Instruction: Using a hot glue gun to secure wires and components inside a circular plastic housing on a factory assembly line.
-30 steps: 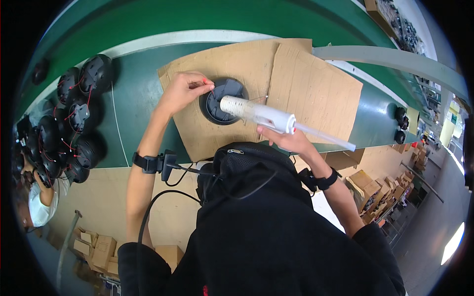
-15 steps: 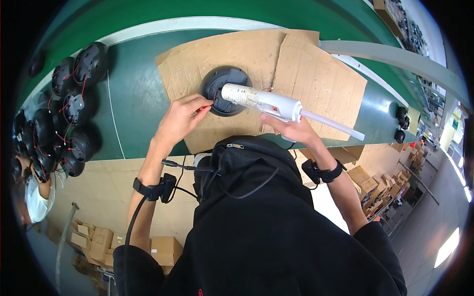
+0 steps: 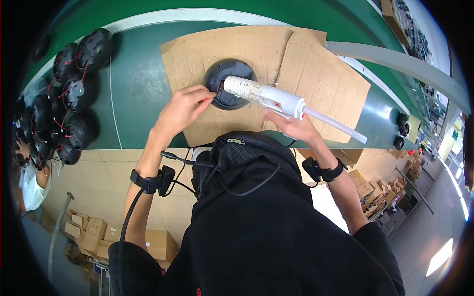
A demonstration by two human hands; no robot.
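Note:
A round black plastic housing (image 3: 239, 68) lies on a sheet of cardboard (image 3: 187, 59) on the green bench. At its left edge, my left hand (image 3: 181, 109) pinches a thin red wire (image 3: 217, 90) that runs into the housing. My right hand (image 3: 295, 124) is wrapped round the underside of a white caulking gun (image 3: 284, 100) with a whitish cartridge. Its front end is over the middle of the housing, and a translucent rod sticks out behind to the right. The gun hides the nozzle tip and part of the housing; its body covers some of my right fingers.
Several black housings (image 3: 81, 130) with red wires are heaped on the bench's left end. A few dark parts (image 3: 402, 123) sit at the right end. A grey metal bar (image 3: 390, 53) crosses behind the cardboard at right. Another person's arm (image 3: 43, 176) shows at far left.
The whole view has shifted slightly, so the bench and housing sit a little differently in the picture. Both hands keep their holds, on the wire and on the caulking gun.

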